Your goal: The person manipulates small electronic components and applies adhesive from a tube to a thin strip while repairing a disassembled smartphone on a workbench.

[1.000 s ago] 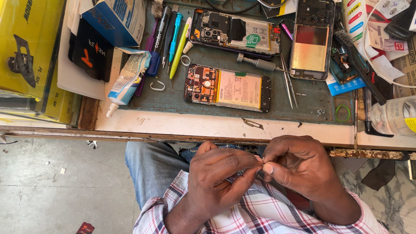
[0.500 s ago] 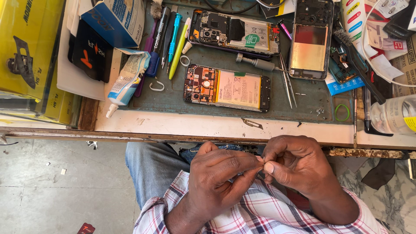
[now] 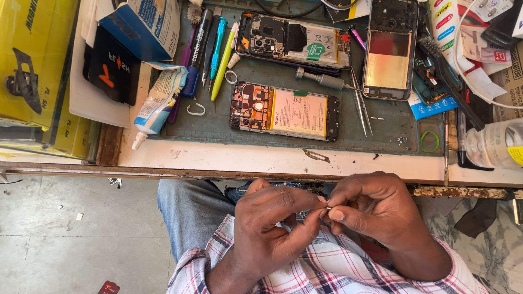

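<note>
Barely visible, tiny pale part (image 3: 326,207) pinched between both hands' fingertips (image 3: 333,214).

Matt green mat (image 3: 218,122); glossy metal tweezers (image 3: 360,106); worn wooden bench edge (image 3: 272,173).

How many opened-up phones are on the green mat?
3. One opened phone with the orange board lies mid-mat, one dark opened phone sits behind it, and one phone frame with a shiny panel stands to the right. More may be hidden under clutter.
</note>
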